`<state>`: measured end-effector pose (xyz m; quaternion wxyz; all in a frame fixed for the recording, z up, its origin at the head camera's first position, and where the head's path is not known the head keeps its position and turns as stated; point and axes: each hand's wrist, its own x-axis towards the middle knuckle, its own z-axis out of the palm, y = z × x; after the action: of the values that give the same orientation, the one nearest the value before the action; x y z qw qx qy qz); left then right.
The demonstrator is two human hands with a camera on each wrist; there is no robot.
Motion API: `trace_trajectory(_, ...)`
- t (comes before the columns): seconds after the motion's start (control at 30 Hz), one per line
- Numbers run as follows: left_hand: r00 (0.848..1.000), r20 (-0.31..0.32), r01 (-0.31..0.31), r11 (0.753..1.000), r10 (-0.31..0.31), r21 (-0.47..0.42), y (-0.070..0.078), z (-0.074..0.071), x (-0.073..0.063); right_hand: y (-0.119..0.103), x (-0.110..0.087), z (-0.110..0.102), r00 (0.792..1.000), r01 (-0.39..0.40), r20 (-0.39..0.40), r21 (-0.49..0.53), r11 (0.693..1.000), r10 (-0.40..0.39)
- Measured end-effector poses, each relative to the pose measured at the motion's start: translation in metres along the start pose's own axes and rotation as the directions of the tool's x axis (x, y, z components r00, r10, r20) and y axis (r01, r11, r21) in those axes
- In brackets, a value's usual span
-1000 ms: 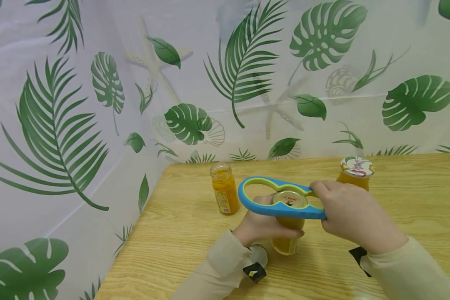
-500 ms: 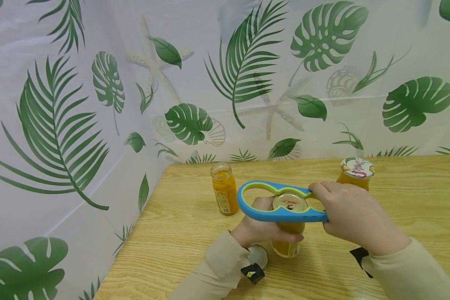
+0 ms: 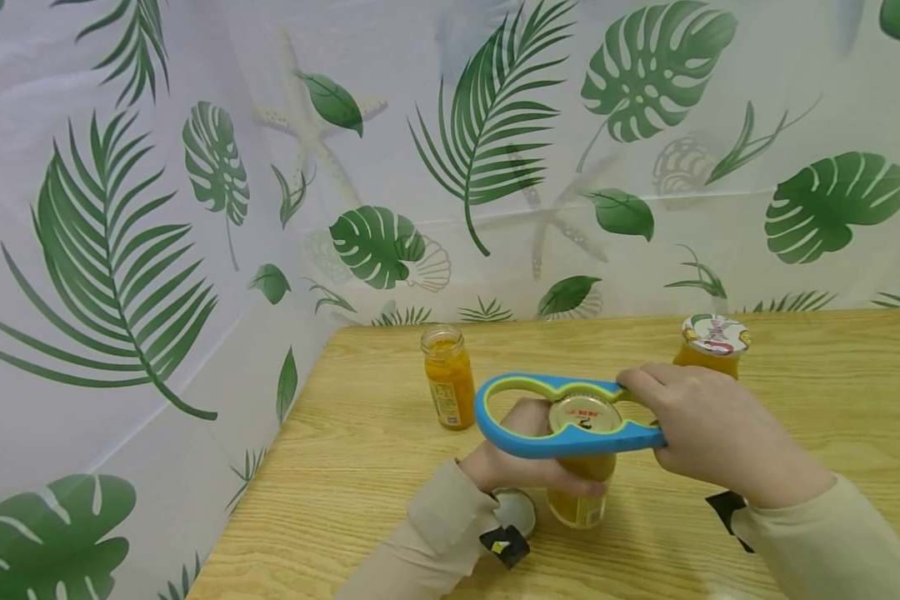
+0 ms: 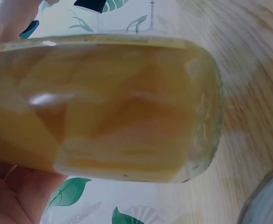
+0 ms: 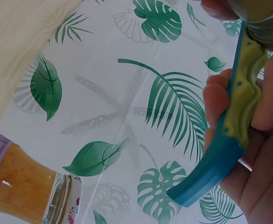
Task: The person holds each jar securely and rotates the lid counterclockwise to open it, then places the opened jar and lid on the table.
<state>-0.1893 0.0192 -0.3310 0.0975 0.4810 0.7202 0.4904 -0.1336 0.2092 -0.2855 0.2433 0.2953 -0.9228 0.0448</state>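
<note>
My left hand [image 3: 521, 465] grips the body of a glass jar [image 3: 581, 508] holding pale orange fruit; the jar stands slightly tilted over the table. In the left wrist view that jar [image 4: 127, 112] fills most of the picture, with fingers above and below it. Its gold lid [image 3: 583, 412] sits within the middle opening of a blue jar opener [image 3: 555, 447] with a yellow-green scalloped lining. My right hand [image 3: 716, 429] holds the opener by its right end. In the right wrist view, fingers wrap the opener [image 5: 211, 170], whose other end reaches the lid.
An uncapped jar [image 3: 450, 385] of orange fruit stands at the back left of the wooden table [image 3: 352, 433]. Another jar [image 3: 708, 360] with a printed lid is behind my right hand. A loose round lid [image 3: 517, 512] lies beside my left wrist. Leaf-patterned sheeting [image 3: 495, 275] borders the table.
Both hands, the jar and the opener have shifted slightly toward me, and the right hand a little to the right. The jars behind have not moved.
</note>
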Motion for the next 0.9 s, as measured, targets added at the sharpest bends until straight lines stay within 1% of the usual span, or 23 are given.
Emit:
trace_trajectory(0.1, 0.999, 0.03, 0.017, 1.0, -0.016, -0.015, 0.0004, -0.0012, -0.0006, 0.0002, -0.0001, 0.0, 1.0, 0.016, -0.014, 0.0, 1.0, -0.016)
trace_trajectory(0.23, 0.995, 0.069, 0.066, 0.998, -0.066, 0.001, 0.0029, -0.0031, -0.0021, 0.001, -0.0003, 0.0002, 0.999, 0.042, -0.026, 0.004, 0.999, -0.042)
trace_trajectory(0.4, 0.986, 0.128, 0.098, 0.991, -0.109, 0.093, 0.0066, -0.006, -0.0049, 0.0016, -0.0009, 0.0001, 0.997, 0.07, -0.037, 0.008, 0.998, -0.069)
trace_trajectory(0.47, 0.982, 0.145, 0.101, 0.987, -0.118, 0.122, 0.0079, -0.0071, -0.0057, 0.0016, -0.0009, -0.0001, 0.997, 0.073, -0.036, 0.009, 0.997, -0.073)
trace_trajectory(0.73, 0.972, 0.174, 0.134, 0.979, -0.159, 0.151, 0.0092, -0.0075, -0.0058, 0.001, -0.0006, 0.0, 0.995, 0.088, -0.036, 0.014, 0.996, -0.088)
trace_trajectory(0.9, 0.969, 0.192, 0.116, 0.974, -0.153, 0.193, 0.0053, -0.0077, -0.0055, 0.0009, -0.0006, -0.0002, 0.996, 0.082, -0.025, 0.021, 0.996, -0.081)
